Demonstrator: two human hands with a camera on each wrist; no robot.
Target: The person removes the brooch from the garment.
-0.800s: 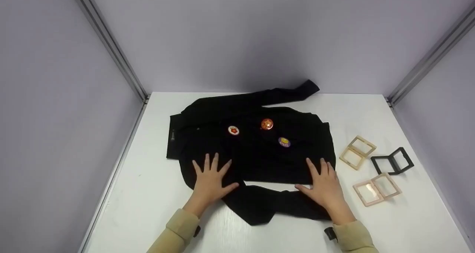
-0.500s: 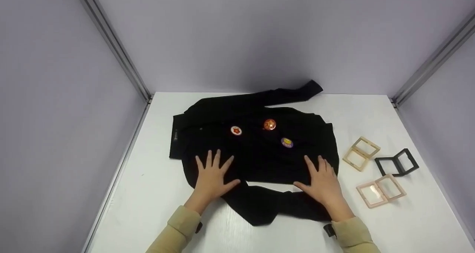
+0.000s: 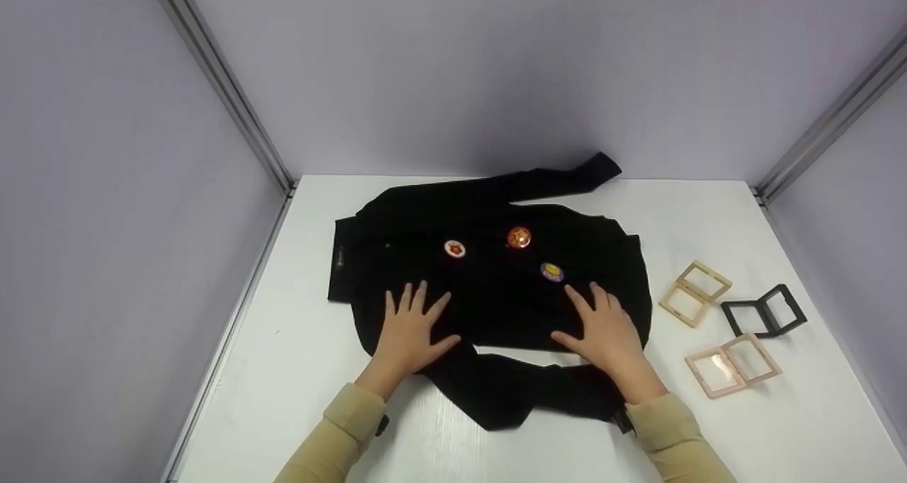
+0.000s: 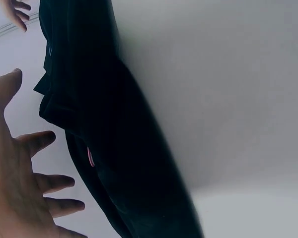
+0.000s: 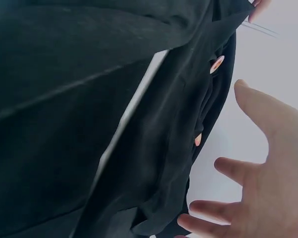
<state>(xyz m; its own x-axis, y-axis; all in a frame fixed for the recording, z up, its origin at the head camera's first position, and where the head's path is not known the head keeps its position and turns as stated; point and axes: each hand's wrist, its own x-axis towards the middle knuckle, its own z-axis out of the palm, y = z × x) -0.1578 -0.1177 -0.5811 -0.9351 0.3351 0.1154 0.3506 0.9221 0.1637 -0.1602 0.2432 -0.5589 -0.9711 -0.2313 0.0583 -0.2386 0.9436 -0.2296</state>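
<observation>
A black long-sleeved shirt [image 3: 489,306] lies spread out, its collar [image 3: 341,260] toward the left. Three round badges sit on its front: a white badge with a red flower [image 3: 455,249], an orange-red badge [image 3: 519,238] and a purple badge with a yellow figure [image 3: 552,272]. My left hand [image 3: 409,331] is over the near collar side, fingers spread and holding nothing. Over the lower hem, below the purple badge, my right hand [image 3: 604,331] spreads its fingers, also without a thing in them. Both wrist views show a gap between the fingers [image 4: 57,182] [image 5: 231,171] and the cloth.
Three hinged, opened frames lie right of the shirt on the white table [image 3: 262,370]: a yellowish frame [image 3: 696,294], a black frame [image 3: 765,313] and a pale pink frame [image 3: 733,366]. Grey-white panels [image 3: 468,72] enclose the table at the back and both sides.
My right hand has moved up and left over the shirt, toward the purple badge. My left hand has shifted slightly farther from me. The head view has turned a little; shirt and frames lie unchanged.
</observation>
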